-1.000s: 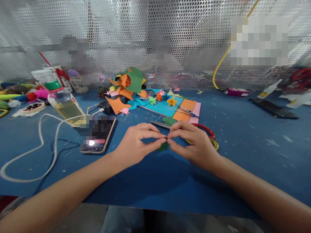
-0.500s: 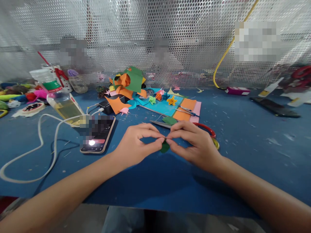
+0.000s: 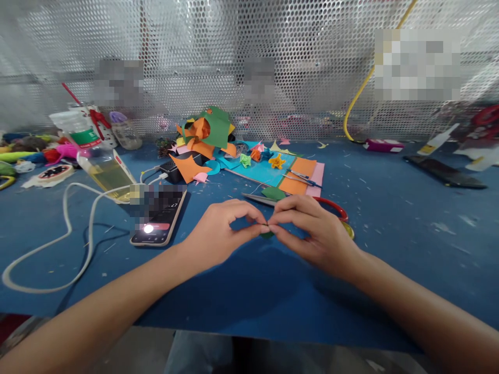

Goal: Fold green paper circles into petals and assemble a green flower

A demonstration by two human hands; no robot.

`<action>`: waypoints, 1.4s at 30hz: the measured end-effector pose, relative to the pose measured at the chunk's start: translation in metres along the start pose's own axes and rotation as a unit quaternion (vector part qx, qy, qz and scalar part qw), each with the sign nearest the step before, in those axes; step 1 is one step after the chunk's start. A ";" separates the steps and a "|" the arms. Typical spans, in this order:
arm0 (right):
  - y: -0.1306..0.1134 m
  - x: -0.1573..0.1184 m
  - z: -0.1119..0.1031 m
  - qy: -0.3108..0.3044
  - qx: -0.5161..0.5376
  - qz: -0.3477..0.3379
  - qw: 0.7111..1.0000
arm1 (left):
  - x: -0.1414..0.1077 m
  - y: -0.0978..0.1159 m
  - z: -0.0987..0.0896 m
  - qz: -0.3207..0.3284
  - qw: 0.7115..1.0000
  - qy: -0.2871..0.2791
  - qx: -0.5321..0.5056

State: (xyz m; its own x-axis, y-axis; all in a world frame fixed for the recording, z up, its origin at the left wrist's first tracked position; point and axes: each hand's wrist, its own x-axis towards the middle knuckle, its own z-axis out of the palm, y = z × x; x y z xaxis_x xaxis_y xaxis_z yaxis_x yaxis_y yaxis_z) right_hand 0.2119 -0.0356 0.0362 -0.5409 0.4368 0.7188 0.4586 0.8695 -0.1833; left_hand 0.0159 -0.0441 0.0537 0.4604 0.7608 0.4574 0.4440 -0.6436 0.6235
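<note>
A small piece of green paper is pinched between both hands, mostly covered by the fingertips. My left hand grips it from the left with thumb and forefinger. From the right, my right hand pinches the same piece, its fingertips meeting those of the left. Just behind the hands lies a pair of scissors with red handles, partly hidden by my right hand. Another green paper piece rests beside the blades. Small folded paper flowers, an orange-yellow one and a light green one, sit on blue paper.
Left of my hands are a phone and a looped white cable. A bottle of yellowish liquid stands behind them. Coloured paper scraps are heaped at the back. Tweezers lie on orange paper; a dark phone lies far right.
The green paper has been turned or folded up between the fingertips, so less of it shows below them. My left forefinger is more bent. The other things stay in place.
</note>
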 end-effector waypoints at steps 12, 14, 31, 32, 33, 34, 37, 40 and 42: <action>-0.006 0.001 -0.001 -0.001 0.013 0.051 0.999 | -0.002 0.004 0.000 -0.027 0.998 0.060 -0.011; -0.005 0.001 -0.001 -0.012 0.019 0.048 0.999 | -0.002 0.004 0.000 -0.029 0.998 0.051 -0.007; -0.001 0.002 -0.002 -0.003 0.014 0.068 0.998 | -0.003 0.003 0.004 -0.023 0.998 0.048 -0.038; -0.001 0.002 -0.003 -0.001 0.013 0.068 0.998 | -0.003 0.003 0.004 -0.016 0.999 0.046 -0.025; -0.001 0.002 -0.003 -0.001 0.012 0.069 0.998 | -0.002 0.002 0.003 -0.008 0.999 0.043 -0.010; -0.002 0.002 -0.004 -0.001 0.010 0.068 0.998 | -0.002 0.002 0.003 0.002 0.999 0.039 0.003; -0.003 0.003 -0.005 -0.002 0.008 0.065 0.998 | -0.001 0.001 0.003 0.022 0.999 0.033 0.022; -0.004 0.003 -0.005 -0.005 0.008 0.056 0.998 | 0.000 0.000 0.003 0.030 0.998 0.039 0.028; -0.004 0.003 -0.005 -0.010 0.007 0.047 0.999 | 0.000 0.000 0.003 0.032 0.999 0.034 0.024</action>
State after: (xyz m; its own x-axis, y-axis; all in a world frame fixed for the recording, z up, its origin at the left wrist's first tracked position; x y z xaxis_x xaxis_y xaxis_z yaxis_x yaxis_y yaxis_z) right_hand 0.2123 -0.0391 0.0421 -0.5095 0.5216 0.6843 0.4989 0.8271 -0.2589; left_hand 0.0183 -0.0445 0.0517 0.4357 0.7214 0.5382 0.4521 -0.6925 0.5622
